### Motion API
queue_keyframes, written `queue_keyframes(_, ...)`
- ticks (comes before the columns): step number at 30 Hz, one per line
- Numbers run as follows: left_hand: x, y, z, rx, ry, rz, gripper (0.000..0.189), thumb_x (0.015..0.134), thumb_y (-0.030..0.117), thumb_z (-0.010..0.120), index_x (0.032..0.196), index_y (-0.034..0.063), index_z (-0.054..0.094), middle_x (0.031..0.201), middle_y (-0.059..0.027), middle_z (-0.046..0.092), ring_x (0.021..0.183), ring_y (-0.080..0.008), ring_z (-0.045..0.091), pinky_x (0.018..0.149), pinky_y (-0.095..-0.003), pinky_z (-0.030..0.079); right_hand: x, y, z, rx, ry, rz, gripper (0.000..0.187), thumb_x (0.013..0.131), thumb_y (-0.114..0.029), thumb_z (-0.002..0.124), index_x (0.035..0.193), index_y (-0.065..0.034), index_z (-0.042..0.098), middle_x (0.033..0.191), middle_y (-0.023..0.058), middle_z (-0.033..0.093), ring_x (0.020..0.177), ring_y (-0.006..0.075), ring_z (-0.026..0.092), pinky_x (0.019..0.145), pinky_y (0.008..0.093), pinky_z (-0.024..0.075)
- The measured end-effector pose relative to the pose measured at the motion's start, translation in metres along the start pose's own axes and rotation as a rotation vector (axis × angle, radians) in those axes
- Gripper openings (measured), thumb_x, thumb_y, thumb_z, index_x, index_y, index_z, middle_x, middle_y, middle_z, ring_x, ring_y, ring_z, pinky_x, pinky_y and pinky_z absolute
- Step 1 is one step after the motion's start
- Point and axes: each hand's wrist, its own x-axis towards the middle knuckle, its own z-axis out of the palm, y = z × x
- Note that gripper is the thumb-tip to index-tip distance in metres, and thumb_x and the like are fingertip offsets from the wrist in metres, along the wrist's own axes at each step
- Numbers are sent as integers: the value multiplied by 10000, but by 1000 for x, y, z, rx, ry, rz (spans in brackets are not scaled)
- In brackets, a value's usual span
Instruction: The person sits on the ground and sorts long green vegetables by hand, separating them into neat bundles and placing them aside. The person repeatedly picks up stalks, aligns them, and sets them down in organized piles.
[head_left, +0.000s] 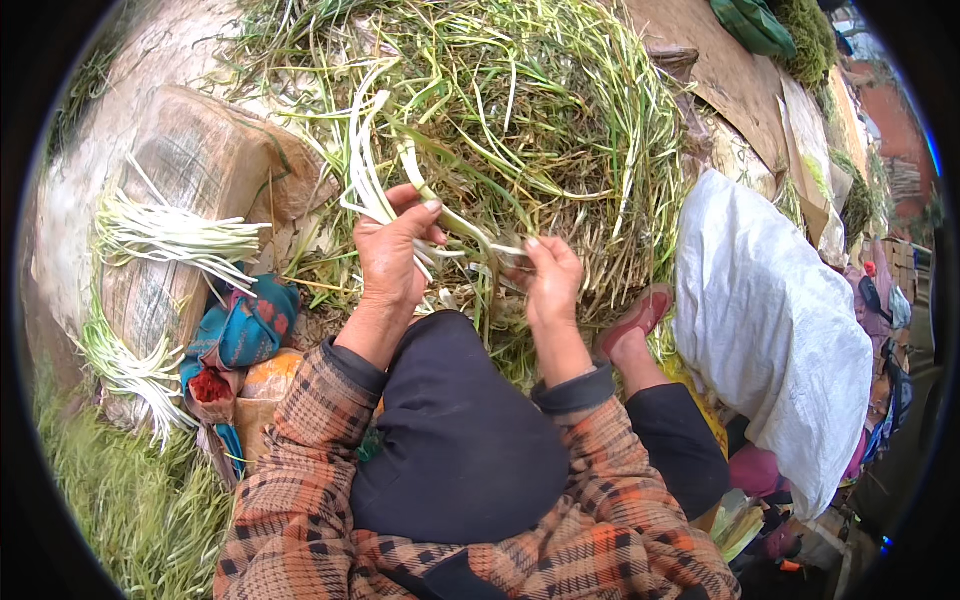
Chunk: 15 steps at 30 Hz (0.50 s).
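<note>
My left hand (397, 247) is closed around a small bunch of long white-and-green vegetable stalks (364, 150), whose pale lengths rise above the fingers. One thicker stalk (465, 225) with long drooping leaves runs from beside my left thumb towards my right hand (551, 277). The right thumb and fingertips pinch its pale end and a leaf. Below and beyond both hands spreads a large heap of loose green and withered stalks and leaves (555, 112). To the left, a sorted bundle of pale stalks (187, 236) lies on a wrapped block, with another bundle (139, 367) lower down.
The woven-plastic-wrapped block (202, 150) stands at the left, beside a blue patterned cloth (259, 322). More green stalks (135, 495) fill the lower left. A white woven sack (765, 337) lies at the right, near my red shoe (645, 315). Cardboard sheets (735, 97) lie at the upper right.
</note>
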Motion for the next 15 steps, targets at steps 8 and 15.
queue_keyframes(8, 10, 12, -6, 86, -102, 39, 296, 803, -63, 599, 1096, -28, 582, 907, -111, 647, 627, -165, 618, 567, -260, 541, -8, -11, -35, -1619, -148, -527, 126, 820, -104, 590, 880, -2, 633, 798, 91, 585, 706, 162, 582, 644, 327, 476)
queue_keyframes(15, -1, 3, 13, 146, -232, -59, 409, 782, -93, 593, 1180, -16, 538, 846, -96, 642, 706, -173, 627, 608, -289, 556, -24, -65, 56, -551, -353, -697, 125, 824, -94, 615, 860, 25, 631, 797, 74, 558, 689, 155, 569, 609, 272, 464)
